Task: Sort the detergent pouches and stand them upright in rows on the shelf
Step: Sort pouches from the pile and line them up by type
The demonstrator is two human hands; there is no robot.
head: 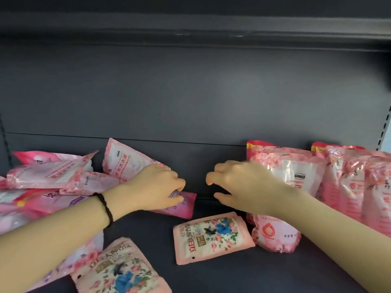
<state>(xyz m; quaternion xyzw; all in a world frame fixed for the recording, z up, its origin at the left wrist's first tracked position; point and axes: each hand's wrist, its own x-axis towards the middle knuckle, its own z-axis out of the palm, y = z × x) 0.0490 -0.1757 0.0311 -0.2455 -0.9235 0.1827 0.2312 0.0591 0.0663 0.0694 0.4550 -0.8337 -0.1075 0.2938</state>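
My left hand [155, 188] grips the corner of a pink and purple pouch [184, 205] lying flat in the middle of the dark shelf [232, 271]. My right hand [237, 182] hovers just right of it, fingers loosely curled and holding nothing. Several pink pouches lie in a loose heap [53, 176] at the left. Two rows of pink pouches [296, 172] stand upright at the right. Two floral pouches with a blue flower lie flat, one at the centre front [212, 236] and one near the front edge [120, 269].
A small pink pouch [275, 234] lies under my right forearm, against the standing row. The shelf's dark back panel [190, 92] rises behind, with the upper shelf's lip [190, 30] overhead. A slotted upright [384, 132] stands at the far right.
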